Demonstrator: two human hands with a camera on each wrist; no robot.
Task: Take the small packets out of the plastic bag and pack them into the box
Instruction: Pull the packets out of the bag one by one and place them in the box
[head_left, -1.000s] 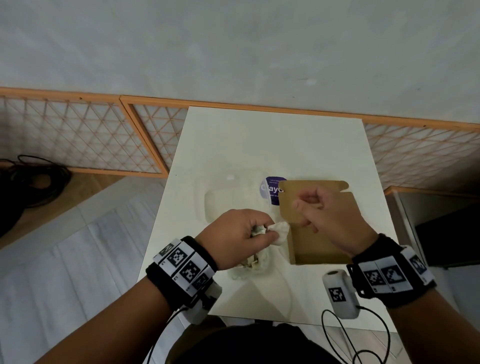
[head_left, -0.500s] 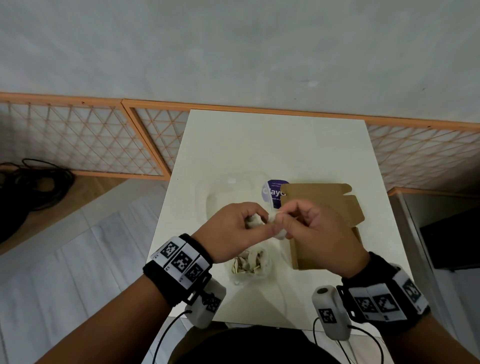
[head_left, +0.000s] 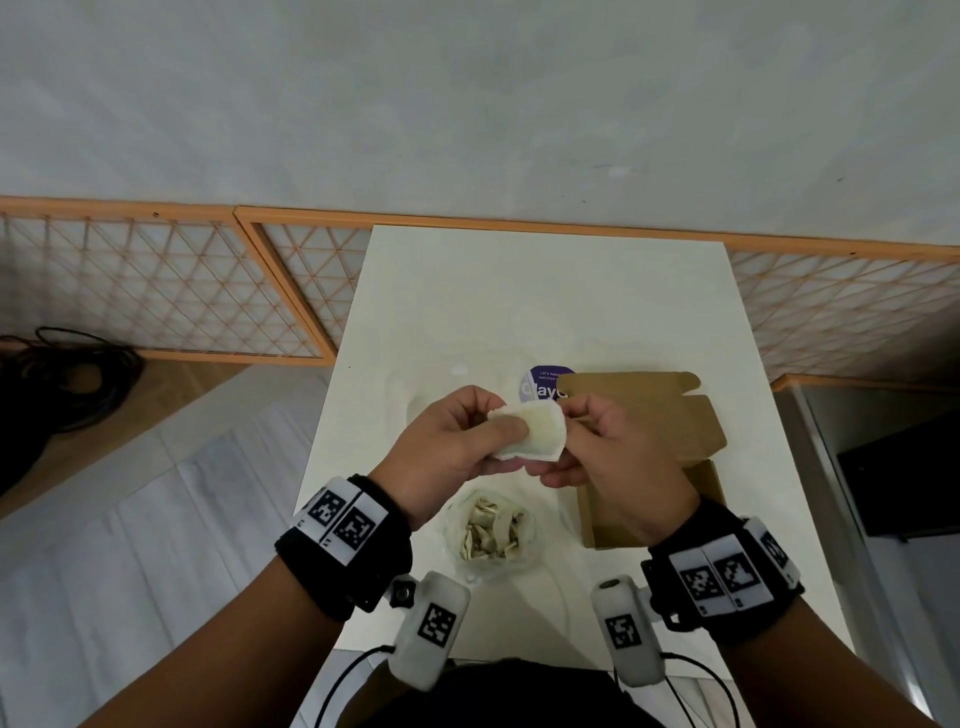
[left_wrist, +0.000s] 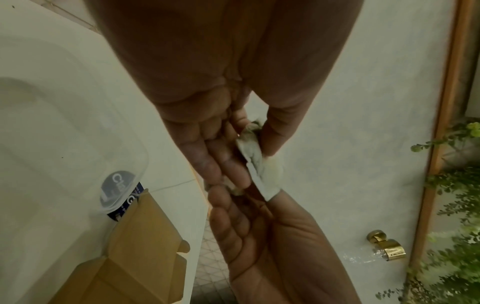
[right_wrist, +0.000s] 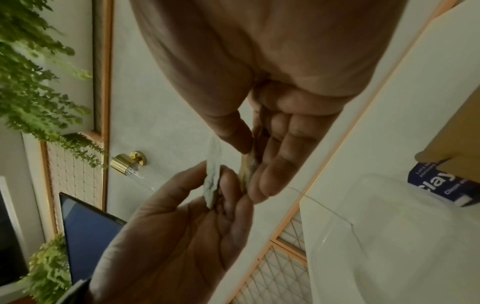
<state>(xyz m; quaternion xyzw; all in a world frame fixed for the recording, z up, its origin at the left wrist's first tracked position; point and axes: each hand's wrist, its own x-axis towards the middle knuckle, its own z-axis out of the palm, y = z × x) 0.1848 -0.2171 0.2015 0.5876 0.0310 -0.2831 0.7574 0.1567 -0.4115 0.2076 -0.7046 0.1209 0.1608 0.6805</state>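
Above the tabletop (head_left: 519, 291), between the two hands, a small white packet (head_left: 535, 432) is held up in the air, clear of both the plastic bag (head_left: 491, 538) and the box (head_left: 644, 415). It looks very light and soft, a flat paper pouch with a crimped border and something loose inside, so it should bend and crumple easily and could tear if pulled hard from both sides; the border is probably the safest place to take it, with a light pinch and no squeeze on the middle. The left hand (head_left: 457, 441) has its thumb laid across the near left part of the packet with fingers curled behind, a closed pinch on it. The right hand (head_left: 618, 457) pinches the packet's right edge between thumb and fingertips, so both grips are clamped on the same packet. The wrist views hint at a second, darker packet tucked among the fingers, but I cannot tell for certain. More packets lie bunched in the plastic bag on the tabletop just below the hands. The brown cardboard box sits open to the right, partly under the right hand, beside a purple label (head_left: 543, 387) and a clear plastic lid (left_wrist: 64, 123).
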